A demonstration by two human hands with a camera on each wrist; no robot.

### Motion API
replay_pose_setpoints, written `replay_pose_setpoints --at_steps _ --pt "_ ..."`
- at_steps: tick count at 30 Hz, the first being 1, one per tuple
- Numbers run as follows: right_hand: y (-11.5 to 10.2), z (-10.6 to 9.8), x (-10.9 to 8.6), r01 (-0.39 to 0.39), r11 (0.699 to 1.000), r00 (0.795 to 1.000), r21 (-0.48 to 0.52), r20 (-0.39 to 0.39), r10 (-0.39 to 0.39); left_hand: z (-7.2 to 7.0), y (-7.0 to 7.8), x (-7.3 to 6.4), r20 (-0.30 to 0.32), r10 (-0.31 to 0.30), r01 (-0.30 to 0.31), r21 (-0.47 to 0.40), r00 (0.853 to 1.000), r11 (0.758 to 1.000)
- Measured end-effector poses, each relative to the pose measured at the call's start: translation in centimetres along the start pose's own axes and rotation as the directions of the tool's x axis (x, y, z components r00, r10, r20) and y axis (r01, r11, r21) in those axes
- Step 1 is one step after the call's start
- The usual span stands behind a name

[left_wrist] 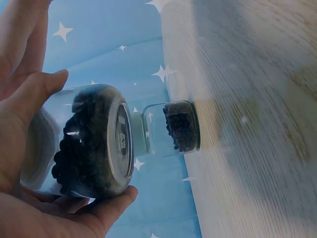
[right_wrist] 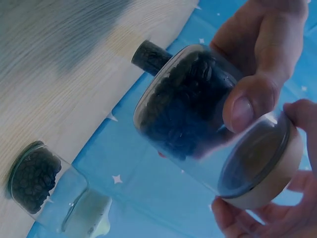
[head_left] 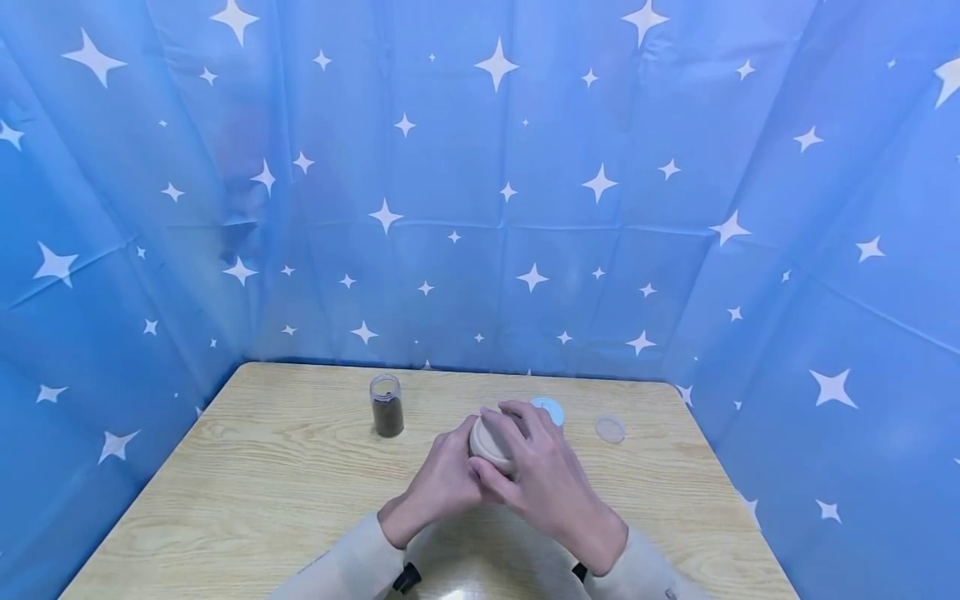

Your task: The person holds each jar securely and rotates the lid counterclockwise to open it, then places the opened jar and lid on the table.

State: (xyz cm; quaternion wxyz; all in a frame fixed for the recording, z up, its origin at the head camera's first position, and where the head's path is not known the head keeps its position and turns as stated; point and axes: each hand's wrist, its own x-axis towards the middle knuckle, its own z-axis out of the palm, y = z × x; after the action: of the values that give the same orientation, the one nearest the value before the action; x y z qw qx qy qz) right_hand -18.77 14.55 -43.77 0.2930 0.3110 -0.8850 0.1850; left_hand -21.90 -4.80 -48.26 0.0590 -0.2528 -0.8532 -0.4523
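Note:
Both hands hold a clear glass jar (right_wrist: 183, 104) partly filled with dark beans, raised over the near middle of the table. My left hand (head_left: 447, 473) grips the glass body, its thumb along the side in the right wrist view. Fingers of my right hand (head_left: 546, 477) curl round the pale beige lid (head_left: 491, 446), which sits on the jar's mouth. The jar's flat base (left_wrist: 120, 141) faces the table in the left wrist view. In the head view the hands cover most of the glass.
Behind the hands stands a second glass jar (right_wrist: 47, 183) of dark beans with a pale blue-green lid (head_left: 549, 409). A lidless jar (head_left: 387, 408) of dark contents is at the back left. A clear round lid (head_left: 610, 428) lies at right on the wooden table (head_left: 300, 483).

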Motion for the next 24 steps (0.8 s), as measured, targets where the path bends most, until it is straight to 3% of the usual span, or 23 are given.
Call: replay_pose_setpoints --at_steps 12,24 --pt "0.05 0.15 -0.08 0.005 1.0 1.0 0.025 -0.017 -0.004 -0.02 -0.19 -0.22 0.014 0.007 -0.006 -0.052 1.0 0.999" --pt "0.06 -0.12 -0.2 0.011 0.998 1.0 0.069 -0.015 -0.01 -0.11 -0.03 -0.33 0.015 0.001 0.0 -0.043 1.0 0.999"
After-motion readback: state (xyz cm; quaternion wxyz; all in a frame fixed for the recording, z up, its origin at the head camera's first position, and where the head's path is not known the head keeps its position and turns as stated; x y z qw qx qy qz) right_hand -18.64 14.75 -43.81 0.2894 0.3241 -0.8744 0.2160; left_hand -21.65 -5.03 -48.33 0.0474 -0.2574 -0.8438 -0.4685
